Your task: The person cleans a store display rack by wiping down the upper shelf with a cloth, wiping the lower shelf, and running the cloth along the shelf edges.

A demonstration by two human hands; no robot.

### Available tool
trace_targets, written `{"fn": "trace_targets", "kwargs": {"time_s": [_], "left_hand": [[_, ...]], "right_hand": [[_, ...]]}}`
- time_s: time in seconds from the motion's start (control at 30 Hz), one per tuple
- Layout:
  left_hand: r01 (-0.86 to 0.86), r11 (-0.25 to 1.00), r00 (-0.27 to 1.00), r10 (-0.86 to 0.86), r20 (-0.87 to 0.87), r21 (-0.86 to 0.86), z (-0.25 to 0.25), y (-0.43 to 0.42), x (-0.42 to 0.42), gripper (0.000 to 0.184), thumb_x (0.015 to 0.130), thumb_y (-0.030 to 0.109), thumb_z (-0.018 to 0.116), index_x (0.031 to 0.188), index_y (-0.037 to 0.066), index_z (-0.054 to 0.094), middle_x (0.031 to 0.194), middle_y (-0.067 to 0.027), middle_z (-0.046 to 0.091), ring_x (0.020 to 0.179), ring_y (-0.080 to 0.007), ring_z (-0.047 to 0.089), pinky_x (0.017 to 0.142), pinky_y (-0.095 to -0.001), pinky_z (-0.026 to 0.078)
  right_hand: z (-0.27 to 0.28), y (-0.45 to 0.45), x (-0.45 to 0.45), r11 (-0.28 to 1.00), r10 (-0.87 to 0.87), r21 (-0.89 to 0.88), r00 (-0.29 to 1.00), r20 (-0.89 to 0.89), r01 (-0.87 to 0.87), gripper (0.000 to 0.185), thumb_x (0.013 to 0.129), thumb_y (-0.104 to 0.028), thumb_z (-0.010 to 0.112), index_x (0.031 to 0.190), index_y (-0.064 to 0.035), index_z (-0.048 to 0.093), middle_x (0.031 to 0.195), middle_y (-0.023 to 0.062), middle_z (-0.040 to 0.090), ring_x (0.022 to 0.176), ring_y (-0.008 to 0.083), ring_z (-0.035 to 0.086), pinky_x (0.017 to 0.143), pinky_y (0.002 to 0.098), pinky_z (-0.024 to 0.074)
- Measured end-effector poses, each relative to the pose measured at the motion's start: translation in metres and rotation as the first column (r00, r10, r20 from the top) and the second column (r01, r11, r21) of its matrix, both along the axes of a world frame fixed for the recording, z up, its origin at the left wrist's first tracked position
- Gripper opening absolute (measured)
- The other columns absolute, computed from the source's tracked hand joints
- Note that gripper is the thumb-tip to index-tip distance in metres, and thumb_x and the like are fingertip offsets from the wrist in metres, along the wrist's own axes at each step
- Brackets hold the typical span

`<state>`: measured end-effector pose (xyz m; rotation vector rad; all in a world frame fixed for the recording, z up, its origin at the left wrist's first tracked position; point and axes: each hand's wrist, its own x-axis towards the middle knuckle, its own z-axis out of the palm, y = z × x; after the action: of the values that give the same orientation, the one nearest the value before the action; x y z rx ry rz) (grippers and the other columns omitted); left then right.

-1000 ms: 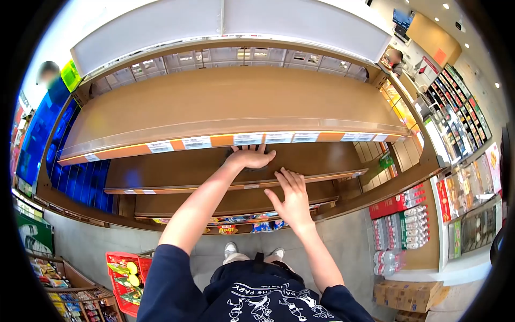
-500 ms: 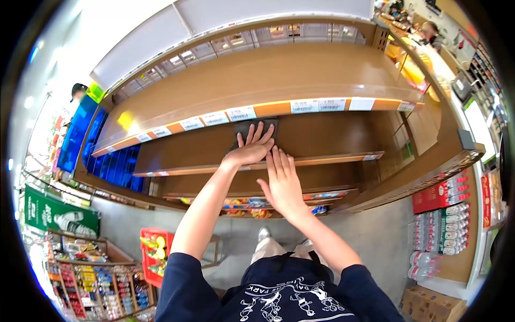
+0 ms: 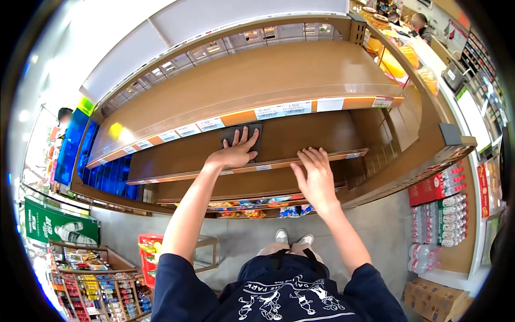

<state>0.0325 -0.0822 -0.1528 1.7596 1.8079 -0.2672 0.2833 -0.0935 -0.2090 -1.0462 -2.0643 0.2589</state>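
My left hand (image 3: pixel 236 152) lies flat with spread fingers on a dark grey cloth (image 3: pixel 227 133), pressing it against the brown middle shelf (image 3: pixel 300 131). Only the cloth's edges show around the fingers. Further right, my right hand (image 3: pixel 316 180) rests its fingertips over the orange front strip of that same shelf. Its thumb stands apart and it holds nothing. Above both hands runs the brown upper shelf (image 3: pixel 241 75), with a row of price labels (image 3: pixel 282 110) along its front.
Snack packets (image 3: pixel 252 209) line the lowest level. Behind me stand a red basket (image 3: pixel 147 263), a snack rack (image 3: pixel 102 284) and, on the right, bottle packs (image 3: pixel 429 225) with cardboard boxes (image 3: pixel 434 298). A person (image 3: pixel 64 115) is at the far left, another (image 3: pixel 419 24) at the upper right.
My right hand has moved right, away from my left hand, to the shelf's front edge. The left hand stays on the cloth. The view has shifted slightly to the right.
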Motion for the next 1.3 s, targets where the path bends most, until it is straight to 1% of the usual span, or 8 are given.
{"fn": "trace_targets", "kwargs": {"time_s": [0.2, 0.27, 0.37, 0.53, 0.77, 0.9, 1.03, 1.3], "left_hand": [[-0.092, 0.996, 0.995, 0.093, -0.043, 0.02, -0.015, 0.04, 0.025, 0.065, 0.101, 0.042, 0.029, 0.155, 0.025, -0.004, 0.16, -0.0128, -0.012, 0.147, -0.0327, -0.011, 0.115, -0.0584, 0.002], [-0.136, 0.99, 0.99, 0.134, 0.043, 0.046, -0.022, 0.056, 0.024, 0.067, 0.101, 0.045, 0.028, 0.155, 0.021, -0.003, 0.16, -0.0126, -0.013, 0.147, -0.0327, -0.015, 0.114, -0.0597, -0.003], [-0.081, 0.993, 0.996, 0.083, -0.024, 0.087, -0.028, 0.075, 0.022, 0.077, 0.097, 0.056, 0.033, 0.155, 0.017, 0.002, 0.161, -0.0116, -0.011, 0.147, -0.0336, -0.014, 0.116, -0.0575, -0.001], [-0.079, 0.965, 0.996, 0.088, -0.026, 0.249, -0.028, 0.068, 0.021, 0.09, 0.089, 0.066, 0.043, 0.154, 0.012, 0.012, 0.161, -0.013, 0.01, 0.147, -0.0358, 0.005, 0.116, -0.0564, 0.006], [0.008, 0.932, 1.0, -0.009, -0.001, 0.361, -0.023, 0.017, 0.057, 0.08, 0.089, 0.051, 0.058, 0.149, 0.006, 0.03, 0.156, -0.0149, 0.026, 0.138, -0.036, 0.029, 0.109, -0.0532, 0.023], [0.015, 0.976, 0.998, -0.003, -0.057, 0.218, -0.014, 0.026, 0.061, 0.084, 0.091, 0.059, 0.049, 0.153, 0.012, 0.019, 0.16, -0.011, 0.015, 0.146, -0.0356, 0.012, 0.116, -0.0552, 0.013], [-0.03, 0.97, 0.999, 0.033, -0.009, 0.242, -0.029, 0.051, 0.062, 0.09, 0.089, 0.07, 0.036, 0.155, 0.016, 0.01, 0.162, -0.0073, 0.001, 0.149, -0.03, -0.003, 0.118, -0.0539, -0.001], [-0.115, 0.967, 0.988, 0.134, -0.071, 0.228, -0.034, 0.072, 0.082, 0.085, 0.092, 0.067, 0.03, 0.155, 0.018, 0.002, 0.162, -0.0077, -0.003, 0.148, -0.0314, -0.007, 0.116, -0.0554, -0.005]], "right_hand": [[-0.015, -0.001, -0.012, 0.994, -0.056, 0.085, 0.984, -0.171, 0.071, 0.024, 0.085, -0.014, 0.067, 0.101, 0.0044, 0.066, 0.106, 0.0192, 0.067, 0.108, 0.0337, 0.06, 0.106, 0.0488, 0.0369], [-0.018, -0.001, -0.011, 0.99, -0.067, 0.111, 0.986, -0.152, 0.084, 0.022, 0.085, -0.012, 0.068, 0.101, 0.0031, 0.066, 0.105, 0.0178, 0.067, 0.108, 0.0331, 0.06, 0.105, 0.0487, 0.0378], [-0.017, 0.001, -0.009, 0.99, -0.039, 0.132, 0.988, -0.152, 0.059, 0.019, 0.084, -0.008, 0.067, 0.101, 0.0015, 0.067, 0.105, 0.016, 0.067, 0.108, 0.0327, 0.06, 0.104, 0.0482, 0.0391], [-0.015, 0.001, -0.01, 0.99, -0.04, 0.131, 0.989, -0.145, 0.059, 0.02, 0.083, -0.007, 0.067, 0.102, 0.0004, 0.066, 0.105, 0.0153, 0.068, 0.107, 0.0322, 0.06, 0.104, 0.0484, 0.0389], [-0.023, 0.004, -0.012, 0.981, -0.038, 0.181, 0.984, -0.175, 0.07, 0.022, 0.08, -0.003, 0.066, 0.101, 0.0002, 0.066, 0.106, 0.0151, 0.067, 0.107, 0.0324, 0.06, 0.104, 0.0492, 0.0388], [-0.019, 0.003, -0.003, 0.989, 0.015, 0.151, 0.992, -0.128, 0.004, 0.026, 0.079, -0.001, 0.066, 0.105, 0.0005, 0.065, 0.108, 0.0154, 0.067, 0.108, 0.0333, 0.06, 0.103, 0.0489, 0.0399], [-0.016, 0.003, -0.001, 0.988, 0.056, 0.149, 0.99, -0.132, -0.036, 0.025, 0.08, -0.002, 0.065, 0.105, 0.0027, 0.064, 0.108, 0.017, 0.066, 0.109, 0.0341, 0.059, 0.103, 0.0473, 0.0395], [-0.016, 0.005, 0.007, 0.989, 0.11, 0.112, 0.99, -0.092, -0.099, 0.033, 0.08, -0.004, 0.064, 0.113, 0.0025, 0.062, 0.116, 0.0187, 0.063, 0.113, 0.0355, 0.056, 0.106, 0.0487, 0.0373]]}}
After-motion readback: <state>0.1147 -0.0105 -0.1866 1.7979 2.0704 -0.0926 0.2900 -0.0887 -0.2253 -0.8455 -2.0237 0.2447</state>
